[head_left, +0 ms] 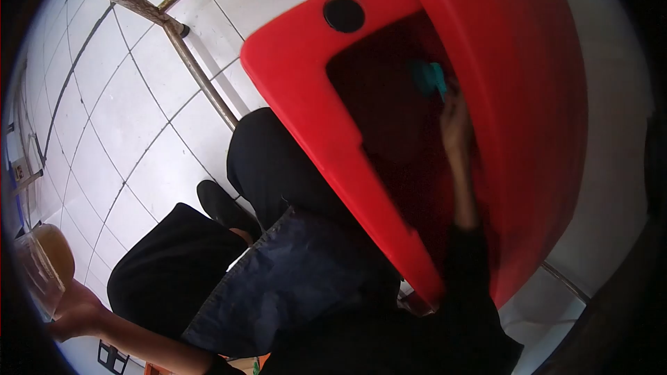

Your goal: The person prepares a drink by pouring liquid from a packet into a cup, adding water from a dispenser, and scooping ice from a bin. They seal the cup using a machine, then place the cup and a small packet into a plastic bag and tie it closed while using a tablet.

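R hand (455,125) fingers look closed on a small teal plastic pc. (438,79), prob. a scoop, down in the dark well of the red bin (286,55); L hand (78,310) clasps a clear container (43,279). Risks: teal pc. slips if wet, raised section (524,90), poss. lid, drops if knocked, container spills if tipped. Bin's smooth moulded plastic, rounded corners

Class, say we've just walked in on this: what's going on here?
A person's right hand reaches into an open red plastic chest and appears to grip a teal object, perhaps a scoop, in its dark interior. The left hand holds a clear container out to the side, apart from the chest. The chest's contents are too dark to tell.
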The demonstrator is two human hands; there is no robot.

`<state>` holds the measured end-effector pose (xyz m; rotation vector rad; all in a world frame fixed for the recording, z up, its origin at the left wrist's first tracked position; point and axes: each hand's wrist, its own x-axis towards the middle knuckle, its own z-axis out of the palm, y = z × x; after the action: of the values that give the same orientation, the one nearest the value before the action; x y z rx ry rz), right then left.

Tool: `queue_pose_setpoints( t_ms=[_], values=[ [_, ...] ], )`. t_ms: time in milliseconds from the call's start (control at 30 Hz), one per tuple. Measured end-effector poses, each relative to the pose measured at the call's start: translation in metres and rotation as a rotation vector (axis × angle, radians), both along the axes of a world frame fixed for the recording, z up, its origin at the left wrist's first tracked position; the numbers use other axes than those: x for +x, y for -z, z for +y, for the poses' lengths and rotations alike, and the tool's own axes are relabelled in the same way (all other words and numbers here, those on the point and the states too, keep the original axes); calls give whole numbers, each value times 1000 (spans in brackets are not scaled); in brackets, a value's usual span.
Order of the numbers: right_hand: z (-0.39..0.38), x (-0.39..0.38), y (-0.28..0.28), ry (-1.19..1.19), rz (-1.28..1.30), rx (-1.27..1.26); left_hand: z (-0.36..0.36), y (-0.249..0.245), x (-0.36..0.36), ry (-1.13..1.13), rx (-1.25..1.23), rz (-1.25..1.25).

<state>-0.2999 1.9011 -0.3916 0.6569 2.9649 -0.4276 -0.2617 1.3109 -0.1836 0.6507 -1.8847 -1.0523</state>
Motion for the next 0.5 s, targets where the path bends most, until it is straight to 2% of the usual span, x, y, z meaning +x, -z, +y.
queue_pose_setpoints(
  t_ms=[33, 67, 167, 267, 367, 467, 500],
  values=[
    [-4, -14, -9, -101, -295, 453, -7, 2, 1, 80, -2, 49],
    [-3, -11, -10, -102, -308, 453, -7, 0, 0, 81, -1, 36],
    [8, -15, -11, -119, -177, 329, 3, -3, -4, 29, 18, 53],
    [15, -5, -1, -136, -63, 175, 11, -7, -7, -92, -24, -96],
    [26, 9, 4, -124, 67, 21, 16, -6, -12, -29, 29, 49],
    [40, 12, 1, -108, 156, -78, 10, -6, -8, -124, 18, -83],
    [45, 5, -1, -256, 202, -45, 11, -6, -7, -43, 23, -46]
  ],
)
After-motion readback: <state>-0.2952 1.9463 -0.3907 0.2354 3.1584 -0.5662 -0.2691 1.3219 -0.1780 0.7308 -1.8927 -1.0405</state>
